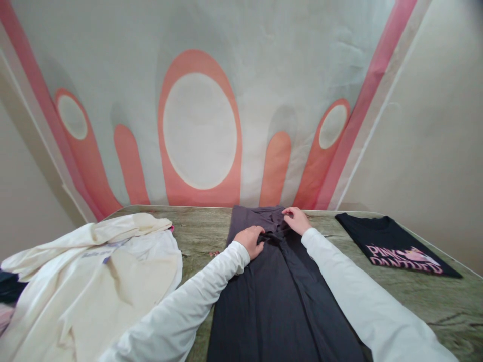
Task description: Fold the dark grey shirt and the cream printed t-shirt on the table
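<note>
Dark garment, long axis running away toward patterned wall, both hands curled at far part, grip unclear

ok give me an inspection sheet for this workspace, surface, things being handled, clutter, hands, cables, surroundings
Surface: table with a wood-grain top.
Things handled: dark garment laid lengthwise toward the far edge, its far part greyer and wrinkled.
Clutter: cream garment loosely spread at the left; black shirt lying flat at the right, pink lettering showing; dark fabric at the left picture edge, partly hidden.
Hands: left hand and right hand both at the dark garment's far part; grip unclear.
Cables: nothing seen.
Surroundings: backdrop behind the table, printed with coral shapes and pale ovals.
</note>
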### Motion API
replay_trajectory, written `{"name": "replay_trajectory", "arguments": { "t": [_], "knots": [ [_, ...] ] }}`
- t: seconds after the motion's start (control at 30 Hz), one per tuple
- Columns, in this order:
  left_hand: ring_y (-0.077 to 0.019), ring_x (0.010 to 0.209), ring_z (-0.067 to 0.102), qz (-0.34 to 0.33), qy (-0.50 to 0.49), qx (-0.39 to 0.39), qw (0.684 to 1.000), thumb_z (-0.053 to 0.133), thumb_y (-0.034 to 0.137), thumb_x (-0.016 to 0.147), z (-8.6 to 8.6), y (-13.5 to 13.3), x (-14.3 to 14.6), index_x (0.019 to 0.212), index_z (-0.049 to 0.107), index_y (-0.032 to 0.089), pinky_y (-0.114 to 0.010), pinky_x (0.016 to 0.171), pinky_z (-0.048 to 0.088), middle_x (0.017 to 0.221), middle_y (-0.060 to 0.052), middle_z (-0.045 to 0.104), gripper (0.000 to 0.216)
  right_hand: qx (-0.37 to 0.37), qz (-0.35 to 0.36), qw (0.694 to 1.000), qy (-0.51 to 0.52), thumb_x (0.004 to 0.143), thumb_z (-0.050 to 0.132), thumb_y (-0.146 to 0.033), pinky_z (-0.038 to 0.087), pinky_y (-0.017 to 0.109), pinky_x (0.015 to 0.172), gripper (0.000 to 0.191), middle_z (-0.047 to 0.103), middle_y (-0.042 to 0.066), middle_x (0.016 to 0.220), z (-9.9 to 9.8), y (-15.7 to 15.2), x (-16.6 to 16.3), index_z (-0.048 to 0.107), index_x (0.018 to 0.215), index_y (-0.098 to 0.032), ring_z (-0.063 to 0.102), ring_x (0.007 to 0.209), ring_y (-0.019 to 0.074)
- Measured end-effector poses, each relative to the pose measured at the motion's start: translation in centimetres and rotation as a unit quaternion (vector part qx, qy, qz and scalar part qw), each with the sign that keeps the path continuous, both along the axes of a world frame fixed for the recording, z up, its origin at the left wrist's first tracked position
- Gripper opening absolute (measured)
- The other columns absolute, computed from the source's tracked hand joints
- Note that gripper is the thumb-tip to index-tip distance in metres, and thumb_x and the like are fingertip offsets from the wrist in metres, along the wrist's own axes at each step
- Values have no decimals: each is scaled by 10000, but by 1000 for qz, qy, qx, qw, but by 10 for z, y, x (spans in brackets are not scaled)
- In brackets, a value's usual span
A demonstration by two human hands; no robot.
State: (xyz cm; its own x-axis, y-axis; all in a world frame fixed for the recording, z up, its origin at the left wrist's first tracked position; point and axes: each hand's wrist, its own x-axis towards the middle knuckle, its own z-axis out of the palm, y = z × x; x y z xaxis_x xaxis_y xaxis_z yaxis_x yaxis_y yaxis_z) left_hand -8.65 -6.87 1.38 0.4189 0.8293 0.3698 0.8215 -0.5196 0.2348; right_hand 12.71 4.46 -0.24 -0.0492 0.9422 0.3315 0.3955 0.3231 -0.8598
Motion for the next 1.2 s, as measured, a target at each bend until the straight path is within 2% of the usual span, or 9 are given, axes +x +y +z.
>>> {"name": "replay_trajectory", "arguments": {
  "t": [0.13,0.23,0.3,0.53,0.67,0.83,1.07,1.13,1.2],
  "knots": [
    [-167,841,545,2,35,-12,999,496,209,736,3,-1,-1,875,549,197,-262,772,426,881,-32,557,149,58,109,985,-118,606,569,-221,392,255,692,105,569,15,746,24,-18,-4,624,679,-170,506,711,139],
    [-165,837,551,9,17,-6,1000,479,216,761,3,-1,-2,877,555,207,-264,767,427,881,-27,569,139,63,262,929,-252,664,554,-254,391,231,602,148,583,15,696,36,-31,-10,651,717,-156,512,619,122],
    [-165,833,556,17,-12,0,1000,478,222,766,2,-1,-2,875,555,211,-267,770,425,884,-22,582,134,71,305,900,-304,682,556,-270,380,222,589,164,589,19,695,40,-37,-15,668,722,-156,518,618,119],
    [-154,838,564,17,-169,-38,985,521,196,738,-6,6,-3,800,550,188,-263,767,431,891,-15,615,69,127,269,884,-360,782,460,-403,335,218,554,366,534,18,628,42,-44,-24,656,609,-147,485,579,103],
    [-152,886,551,11,-244,-62,968,521,171,735,-9,12,-3,772,533,170,-277,783,429,953,-34,605,39,125,271,892,-340,714,551,-429,356,214,583,294,539,19,678,41,-46,-27,670,687,-162,499,631,114],
    [-149,861,557,-7,-272,-67,960,501,171,758,-10,13,-5,788,510,169,-287,800,421,921,-34,611,32,136,283,881,-354,603,642,-276,383,218,611,186,557,33,743,37,-47,-31,653,744,-156,516,675,133],
    [-142,839,588,-71,-331,-140,930,422,299,839,-15,13,-1,893,491,164,-276,771,450,938,-50,614,161,119,320,867,-362,568,524,-85,395,217,640,174,581,27,724,39,-46,-29,641,676,-156,531,683,133],
    [-137,824,602,-60,-361,-152,918,329,309,879,-14,14,-1,953,470,157,-277,761,458,942,-65,617,220,94,342,868,-349,566,505,-71,398,210,640,202,592,17,720,43,-46,-25,641,690,-156,535,682,127],
    [-146,872,594,-24,-327,-135,935,281,311,891,-11,12,-2,1003,466,162,-291,796,444,976,-75,610,263,66,362,866,-339,577,506,-83,403,207,638,207,604,11,733,47,-47,-21,642,716,-157,537,685,124]
  ]
}}
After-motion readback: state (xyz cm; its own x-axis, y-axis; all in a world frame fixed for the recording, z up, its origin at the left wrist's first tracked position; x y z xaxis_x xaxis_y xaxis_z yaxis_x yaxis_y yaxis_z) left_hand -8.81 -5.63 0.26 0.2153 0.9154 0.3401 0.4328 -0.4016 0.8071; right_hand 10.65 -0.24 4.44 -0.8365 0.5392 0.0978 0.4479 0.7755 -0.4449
